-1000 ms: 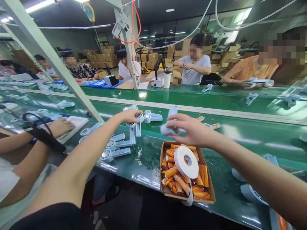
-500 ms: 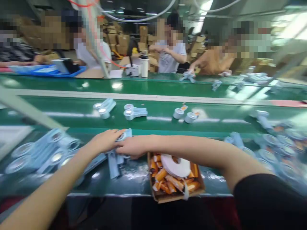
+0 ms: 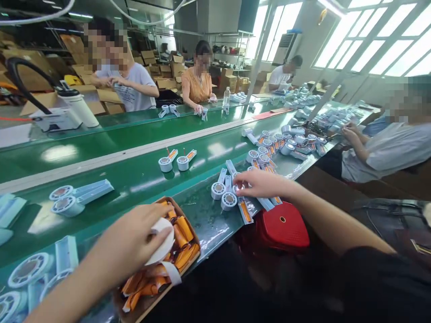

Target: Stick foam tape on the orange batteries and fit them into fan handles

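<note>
My left hand (image 3: 138,235) is over a cardboard box (image 3: 198,249), its thumb and fingers closed around a white roll of tape (image 3: 164,242). Orange-wrapped cylinders, which look like battery cells (image 3: 183,231), fill the box around the roll. Out to the right, my right hand (image 3: 262,183) has its fingers curled onto a light blue handheld fan housing (image 3: 238,190) in a small cluster. Beside it lie more housings (image 3: 229,201) with round slotted heads; one handle shows an orange cell (image 3: 245,211). My right fingertips partly cover the housing they touch.
A green conveyor belt (image 3: 215,150) runs across, carrying pairs of fan housings (image 3: 165,164). More housings (image 3: 30,269) lie at lower left, and a pile (image 3: 286,143) at right. A red stool (image 3: 286,229) stands below the bench edge. Several co-workers sit around the line.
The view has swung right. My hands, together at a fan housing on the left before, are now apart: the left at the tape roll, the right at the housings on the right.
</note>
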Demonstrator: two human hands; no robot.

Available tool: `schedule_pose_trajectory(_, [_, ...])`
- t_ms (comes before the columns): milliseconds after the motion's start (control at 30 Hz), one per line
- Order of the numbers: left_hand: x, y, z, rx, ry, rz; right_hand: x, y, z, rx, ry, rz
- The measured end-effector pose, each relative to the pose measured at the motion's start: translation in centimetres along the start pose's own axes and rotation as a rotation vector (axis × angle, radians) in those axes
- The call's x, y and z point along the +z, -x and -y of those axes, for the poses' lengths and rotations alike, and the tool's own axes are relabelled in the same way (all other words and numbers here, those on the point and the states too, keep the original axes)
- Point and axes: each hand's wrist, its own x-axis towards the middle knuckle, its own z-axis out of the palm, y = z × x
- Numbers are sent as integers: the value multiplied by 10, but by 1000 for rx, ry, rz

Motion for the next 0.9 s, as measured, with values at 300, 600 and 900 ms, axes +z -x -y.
schedule_pose_trajectory(300, [99,-153,-133,176,-221,303,172,66,-4,167,-281,-570])
schedule_pose_trajectory(600, [37,-126,-99,12,-165,138,188,48,-14,78,-299,-708])
schedule_pose_trajectory(900, [-107,62,105,-547,-237,-36,230,22,-52,82,54,-1081])
